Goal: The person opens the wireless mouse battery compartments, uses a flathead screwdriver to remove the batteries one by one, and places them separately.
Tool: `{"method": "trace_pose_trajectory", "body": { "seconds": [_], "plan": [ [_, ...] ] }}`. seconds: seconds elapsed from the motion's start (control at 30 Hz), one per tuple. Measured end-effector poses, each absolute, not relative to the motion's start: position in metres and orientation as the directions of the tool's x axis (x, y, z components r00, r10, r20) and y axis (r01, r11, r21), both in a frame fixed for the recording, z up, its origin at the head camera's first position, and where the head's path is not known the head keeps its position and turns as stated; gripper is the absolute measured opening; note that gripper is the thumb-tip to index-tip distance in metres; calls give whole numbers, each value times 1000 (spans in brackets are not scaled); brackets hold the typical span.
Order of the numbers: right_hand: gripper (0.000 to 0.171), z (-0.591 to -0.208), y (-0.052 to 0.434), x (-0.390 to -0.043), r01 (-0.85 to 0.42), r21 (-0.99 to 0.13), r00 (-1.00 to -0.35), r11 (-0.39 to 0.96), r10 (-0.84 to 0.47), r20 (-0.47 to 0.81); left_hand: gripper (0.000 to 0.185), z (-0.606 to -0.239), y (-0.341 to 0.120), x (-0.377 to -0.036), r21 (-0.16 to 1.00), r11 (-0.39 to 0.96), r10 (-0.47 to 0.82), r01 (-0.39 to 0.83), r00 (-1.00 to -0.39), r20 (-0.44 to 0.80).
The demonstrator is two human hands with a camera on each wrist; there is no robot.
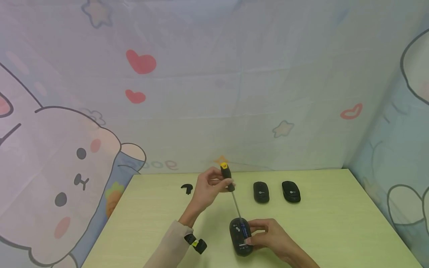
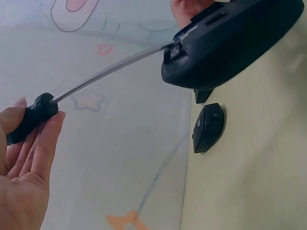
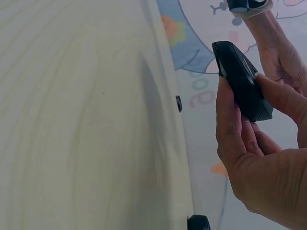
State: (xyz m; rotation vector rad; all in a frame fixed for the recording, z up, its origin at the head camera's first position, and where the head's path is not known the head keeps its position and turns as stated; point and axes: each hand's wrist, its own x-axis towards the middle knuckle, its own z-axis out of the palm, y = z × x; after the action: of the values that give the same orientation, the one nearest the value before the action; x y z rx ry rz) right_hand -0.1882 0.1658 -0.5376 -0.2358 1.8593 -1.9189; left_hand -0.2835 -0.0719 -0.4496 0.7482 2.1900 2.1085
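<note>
A black computer mouse (image 1: pixel 240 236) lies bottom side up near the table's front edge. My right hand (image 1: pixel 253 232) grips it from the right, thumb and fingers curled round its sides (image 3: pixel 242 86). My left hand (image 1: pixel 219 184) holds a screwdriver (image 1: pixel 228 178) with a black handle and yellow cap. Its metal shaft (image 2: pixel 110 69) slants down, and the tip sits in the mouse's underside (image 2: pixel 230 43). In the left wrist view the fingers (image 2: pixel 45 143) wrap the handle (image 2: pixel 29 120).
Two more black mice (image 1: pixel 261 192) (image 1: pixel 291 191) lie side by side further back on the pale green table (image 1: pixel 335 223). A small black curved part (image 1: pixel 187 188) lies at the back left. Cartoon-printed cloth walls close in behind and on both sides.
</note>
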Motion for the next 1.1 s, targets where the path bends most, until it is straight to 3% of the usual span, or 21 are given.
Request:
{"method": "trace_pose_trajectory", "body": {
  "seconds": [0.37, 1.1],
  "plan": [
    [52, -537, 166, -185, 166, -986, -869, -8, -474, -143, 25, -459, -75, -290, 970, -73, 327, 233, -913, 244],
    [55, -540, 167, -186, 162, -987, -861, -8, -489, -138, 24, -483, -75, -291, 978, -158, 266, 136, -948, 175]
  ]
}}
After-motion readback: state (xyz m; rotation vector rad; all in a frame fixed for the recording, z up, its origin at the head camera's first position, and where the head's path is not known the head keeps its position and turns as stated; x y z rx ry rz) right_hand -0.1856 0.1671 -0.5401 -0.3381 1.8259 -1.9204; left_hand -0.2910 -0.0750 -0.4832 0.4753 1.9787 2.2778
